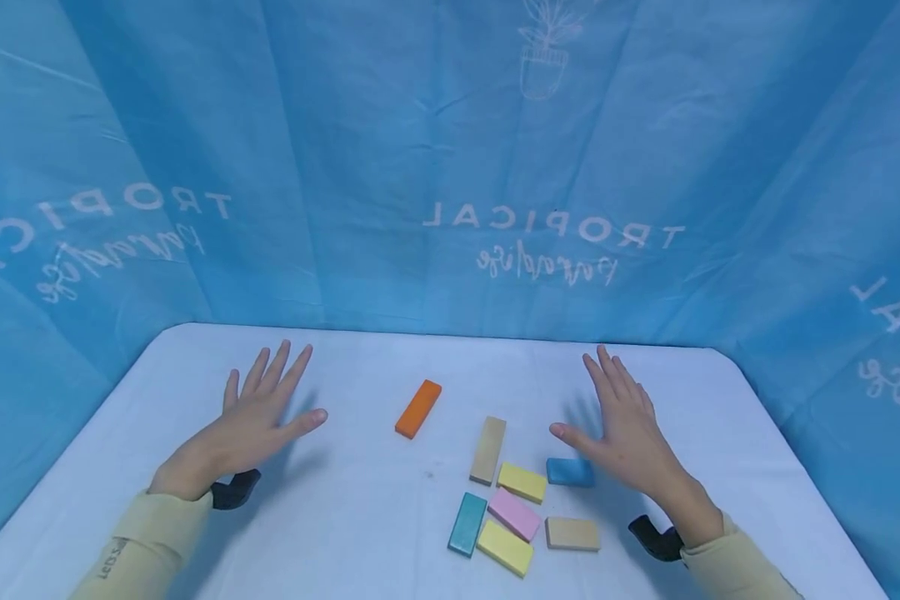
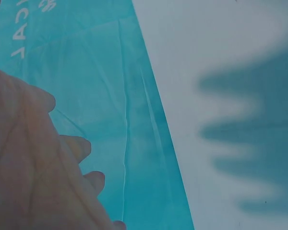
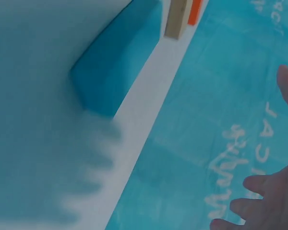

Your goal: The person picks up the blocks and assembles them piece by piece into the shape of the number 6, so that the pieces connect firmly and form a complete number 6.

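My left hand [image 1: 251,425] hovers over the left part of the white table with fingers spread, holding nothing. My right hand [image 1: 630,429] is likewise spread above the right part, nearest to a blue block [image 1: 570,472], which also shows in the right wrist view [image 3: 117,62]. Left of that block lie a long tan block [image 1: 488,450], a yellow block [image 1: 522,482], a pink block [image 1: 514,514], a teal block [image 1: 467,524], a second yellow block [image 1: 506,547] and a shorter tan block [image 1: 573,533]. An orange block [image 1: 418,409] lies apart, farther back between the hands.
A white cloth covers the table [image 1: 330,533]. Blue curtains [image 1: 367,167] with mirrored white lettering hang behind it and along both sides. A black strap piece [image 1: 236,490] sits at the left wrist, another black piece [image 1: 656,538] at the right.
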### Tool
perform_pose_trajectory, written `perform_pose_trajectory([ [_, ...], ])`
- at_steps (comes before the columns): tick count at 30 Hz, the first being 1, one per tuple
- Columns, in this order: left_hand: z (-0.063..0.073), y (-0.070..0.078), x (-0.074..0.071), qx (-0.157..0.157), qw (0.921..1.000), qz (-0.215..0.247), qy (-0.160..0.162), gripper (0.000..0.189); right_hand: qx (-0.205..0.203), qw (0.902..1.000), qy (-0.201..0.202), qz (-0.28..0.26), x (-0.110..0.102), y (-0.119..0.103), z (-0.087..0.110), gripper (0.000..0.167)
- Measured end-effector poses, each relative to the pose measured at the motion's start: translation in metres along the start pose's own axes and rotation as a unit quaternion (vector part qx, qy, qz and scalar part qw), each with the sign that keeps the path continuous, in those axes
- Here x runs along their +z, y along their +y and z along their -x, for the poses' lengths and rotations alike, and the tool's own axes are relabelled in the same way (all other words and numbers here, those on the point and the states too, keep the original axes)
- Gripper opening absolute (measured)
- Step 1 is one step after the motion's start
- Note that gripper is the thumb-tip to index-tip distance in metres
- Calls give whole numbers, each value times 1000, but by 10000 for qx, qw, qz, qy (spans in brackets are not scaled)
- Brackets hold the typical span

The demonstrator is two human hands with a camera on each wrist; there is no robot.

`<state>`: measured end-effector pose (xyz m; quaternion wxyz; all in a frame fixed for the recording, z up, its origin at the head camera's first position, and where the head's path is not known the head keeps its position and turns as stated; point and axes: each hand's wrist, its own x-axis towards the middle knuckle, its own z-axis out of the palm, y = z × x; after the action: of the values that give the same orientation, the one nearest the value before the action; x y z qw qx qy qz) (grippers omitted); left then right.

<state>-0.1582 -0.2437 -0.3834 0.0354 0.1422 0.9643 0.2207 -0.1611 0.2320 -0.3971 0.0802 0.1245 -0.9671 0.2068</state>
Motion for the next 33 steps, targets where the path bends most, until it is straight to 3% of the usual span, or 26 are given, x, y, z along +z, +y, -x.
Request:
perform_pose_trajectory([
  [14,-8,16,4,132,9993,345,6,91,-323,9974,-133,-625,24,-47,-3,94],
  [23,-23,37,12,287,9973,673,-40,88,-88,9931,-506,-1051,32,-63,0,88],
  [33,-43,47,27,380,9932,1095,-52,86,180,9859,-1043,-1296,42,-78,-3,84],
])
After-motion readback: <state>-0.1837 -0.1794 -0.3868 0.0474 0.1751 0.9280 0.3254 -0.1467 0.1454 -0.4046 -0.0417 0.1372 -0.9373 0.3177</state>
